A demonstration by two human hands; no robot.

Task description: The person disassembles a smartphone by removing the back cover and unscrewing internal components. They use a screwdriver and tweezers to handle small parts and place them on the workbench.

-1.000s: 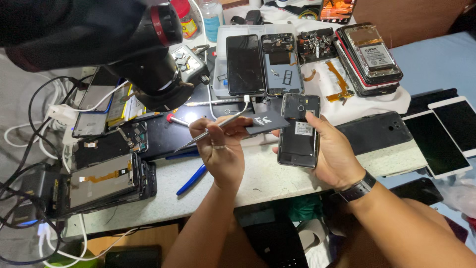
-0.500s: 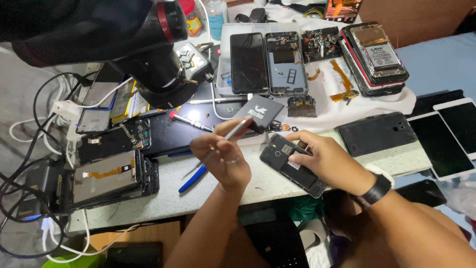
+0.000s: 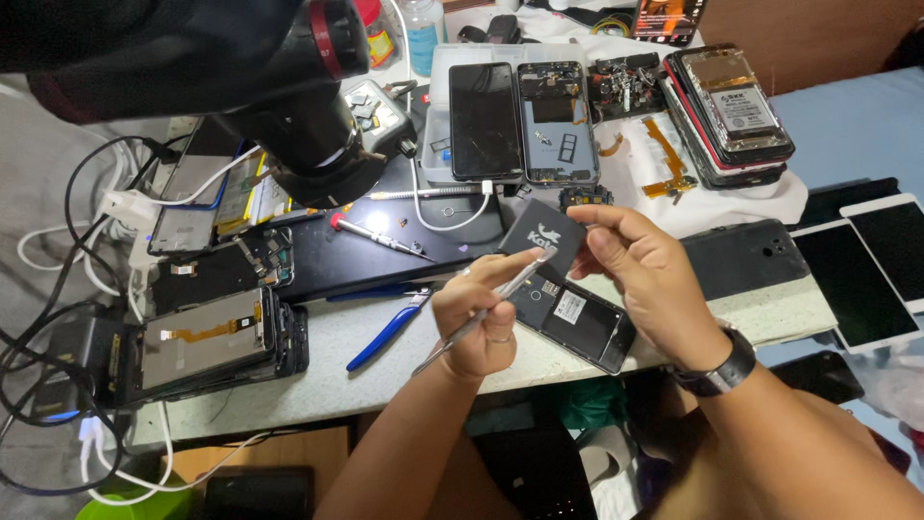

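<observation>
My left hand [image 3: 478, 323] grips metal tweezers [image 3: 486, 308] whose tips point up and right at the upper end of an opened black phone [image 3: 576, 320]. My right hand [image 3: 643, 279], with a black watch on its wrist, holds that phone by its top end, tilted over the front edge of the workbench. The phone's inner side faces up and shows a dark battery with a white label. A small black card [image 3: 542, 234] lies just behind the phone, partly under my fingers.
A black microscope [image 3: 289, 106] hangs at the upper left. A red-tipped screwdriver [image 3: 377, 234] and blue-handled pliers [image 3: 388, 330] lie on the bench. Opened phones [image 3: 523, 120] sit on a tray behind; more stacked phones [image 3: 731, 116] and screens [image 3: 207, 342] at both sides. Cables [image 3: 58, 279] trail left.
My right hand has turned the phone from upright to tilted and brought it down toward the bench edge. My left hand's tweezers have moved in to the phone's top end.
</observation>
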